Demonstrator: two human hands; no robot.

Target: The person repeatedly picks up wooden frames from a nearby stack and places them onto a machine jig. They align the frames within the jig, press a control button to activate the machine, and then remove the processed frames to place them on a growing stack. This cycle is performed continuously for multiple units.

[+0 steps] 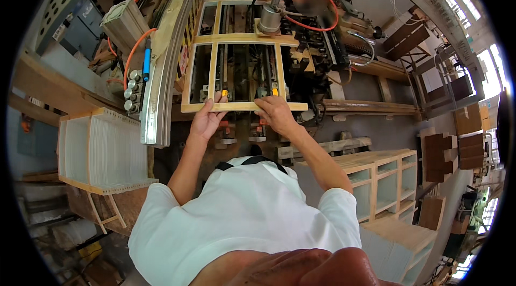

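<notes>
The wooden frame (213, 68) is stretched out ahead, its near rail (241, 107) set crosswise and held in the curled fingers of the left hand (204, 120) and right hand (278, 115), both about equally near its middle

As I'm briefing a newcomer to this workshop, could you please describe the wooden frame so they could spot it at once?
Start at the long metal beam left of centre. Just right of it lies the wooden frame, its near rail touched by the left hand and right hand. Unlike the wood-edged stack at far left, it is open, with machine parts showing through.
</notes>
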